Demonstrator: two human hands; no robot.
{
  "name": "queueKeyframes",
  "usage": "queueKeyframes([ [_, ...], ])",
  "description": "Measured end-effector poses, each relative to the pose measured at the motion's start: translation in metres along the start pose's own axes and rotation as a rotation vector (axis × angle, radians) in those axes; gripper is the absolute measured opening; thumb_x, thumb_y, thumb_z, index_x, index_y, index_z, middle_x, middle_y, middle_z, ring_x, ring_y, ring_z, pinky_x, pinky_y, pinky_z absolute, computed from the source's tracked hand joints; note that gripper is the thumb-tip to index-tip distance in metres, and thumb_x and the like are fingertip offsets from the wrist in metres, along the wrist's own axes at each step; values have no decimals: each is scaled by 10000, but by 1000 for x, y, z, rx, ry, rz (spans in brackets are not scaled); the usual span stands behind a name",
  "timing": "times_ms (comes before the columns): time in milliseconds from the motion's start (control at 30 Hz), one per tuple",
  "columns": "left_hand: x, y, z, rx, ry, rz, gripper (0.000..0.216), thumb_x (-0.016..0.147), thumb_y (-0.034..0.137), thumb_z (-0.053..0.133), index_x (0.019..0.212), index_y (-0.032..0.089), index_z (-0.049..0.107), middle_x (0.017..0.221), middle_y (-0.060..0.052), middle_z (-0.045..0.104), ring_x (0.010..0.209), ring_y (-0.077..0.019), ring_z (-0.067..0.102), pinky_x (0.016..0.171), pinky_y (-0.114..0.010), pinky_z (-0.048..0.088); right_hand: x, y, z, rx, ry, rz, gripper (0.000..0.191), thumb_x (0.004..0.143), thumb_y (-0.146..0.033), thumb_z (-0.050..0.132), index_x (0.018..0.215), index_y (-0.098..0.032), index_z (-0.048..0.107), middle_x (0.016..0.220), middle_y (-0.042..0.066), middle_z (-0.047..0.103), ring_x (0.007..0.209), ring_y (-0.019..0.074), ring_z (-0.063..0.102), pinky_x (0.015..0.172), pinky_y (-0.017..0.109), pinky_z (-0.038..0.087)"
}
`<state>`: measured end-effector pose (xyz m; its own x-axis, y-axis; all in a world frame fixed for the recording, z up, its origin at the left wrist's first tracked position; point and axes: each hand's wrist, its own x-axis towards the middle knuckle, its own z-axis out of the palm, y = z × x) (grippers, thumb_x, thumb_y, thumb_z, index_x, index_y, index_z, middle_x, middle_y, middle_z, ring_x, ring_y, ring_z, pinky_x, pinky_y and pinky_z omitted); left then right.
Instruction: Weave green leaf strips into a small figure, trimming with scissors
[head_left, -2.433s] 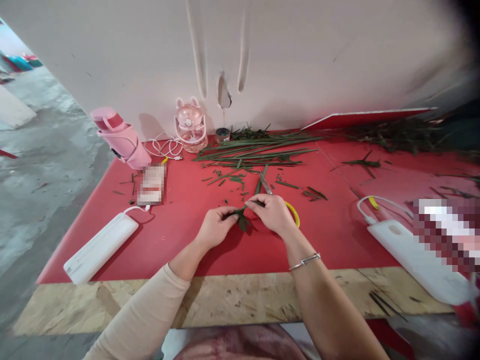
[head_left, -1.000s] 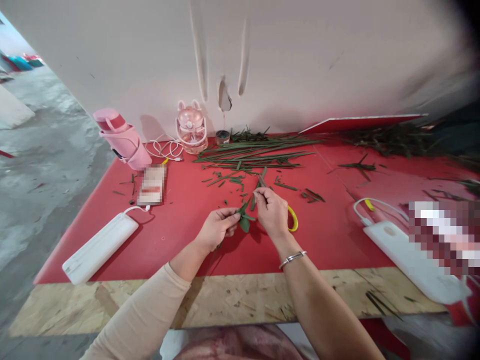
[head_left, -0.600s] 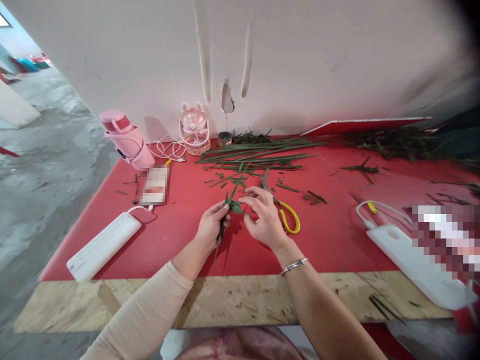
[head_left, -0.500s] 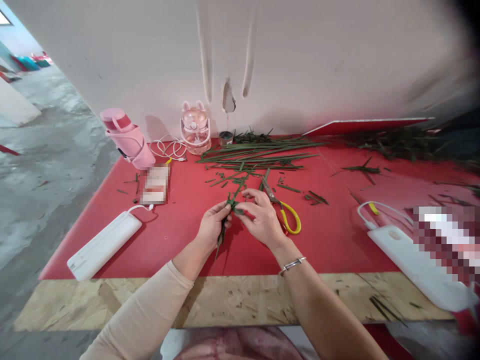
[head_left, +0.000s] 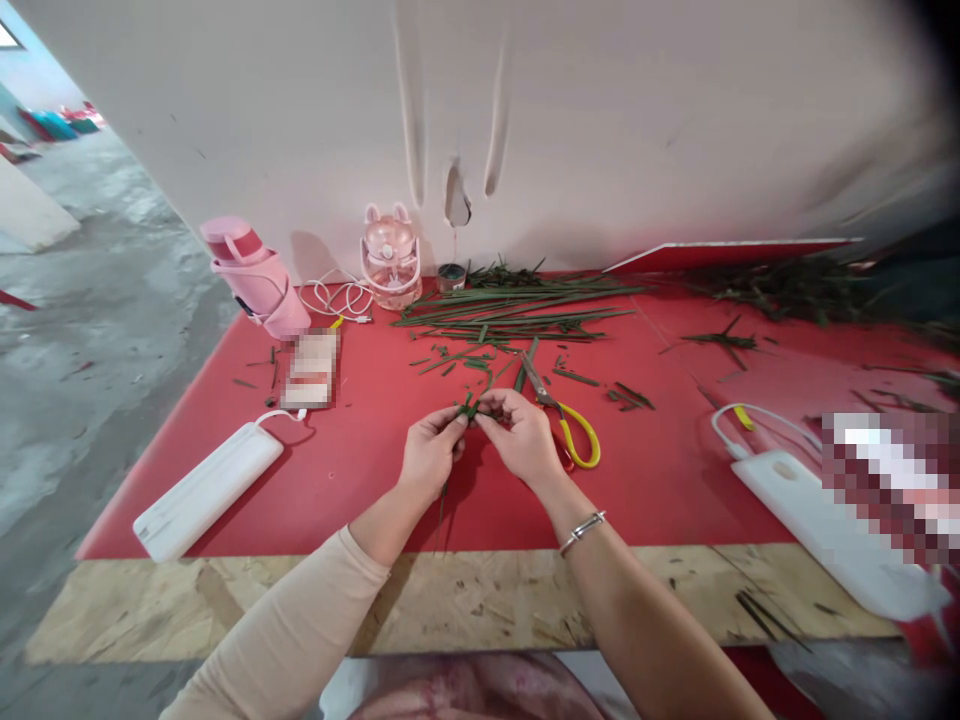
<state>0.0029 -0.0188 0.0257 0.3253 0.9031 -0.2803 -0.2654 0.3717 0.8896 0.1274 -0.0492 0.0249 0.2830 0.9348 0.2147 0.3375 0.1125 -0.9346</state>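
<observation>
Fingertips of left hand and right hand meet, both pinched on a folded leaf just above the red mat; best to keep the fold tight — scissors lie beside the right hand.

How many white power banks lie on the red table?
2: one power bank near the table's left edge, the other power bank at the right, partly behind a blurred patch.

Left hand, beige-sleeved forearm: fingertips pinched in a closed grip; right hand, bare forearm: fingertips pinched, meeting the left's.
</observation>
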Motion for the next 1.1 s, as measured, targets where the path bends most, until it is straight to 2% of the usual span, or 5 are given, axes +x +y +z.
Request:
queueKeyframes([
  [267,1,2,0,-24,37,62,272,640,310,673,836,121,662,619,12,584,419,-25,372,406,-185,290,-1,-2,9,155,50,117,184,730,-258,592,883,-182,525,719,26,652,673,162,632,635,276,501],
  [400,3,1,-2,-34,6,35,285,638,308,677,845,113,658,565,23,552,406,-26,359,398,-182,277,0,-1,7,192,-13,120,183,725,-253,591,886,-166,579,818,54,671,744,167,635,704,288,503],
  [533,3,-2,-3,13,-76,-29,272,643,317,677,815,108,655,449,56,455,378,-33,339,386,-182,261,1,-1,0,33,-34,12,124,733,-219,576,825,-167,642,808,48,666,755,170,617,711,284,484],
  [667,2,-5,-3,51,-53,37,295,665,325,655,860,104,664,522,31,515,392,-30,351,392,-184,281,0,-3,-2,-100,-4,-86,101,759,-202,563,764,-177,661,741,38,655,695,155,608,679,263,471],
  [1100,-1,-5,1,282,2,125,361,708,305,593,1011,120,654,522,38,517,427,-56,407,430,-189,332,0,0,0,-157,-15,-49,145,771,-187,532,783,-189,677,742,29,672,700,160,623,666,259,471],
])
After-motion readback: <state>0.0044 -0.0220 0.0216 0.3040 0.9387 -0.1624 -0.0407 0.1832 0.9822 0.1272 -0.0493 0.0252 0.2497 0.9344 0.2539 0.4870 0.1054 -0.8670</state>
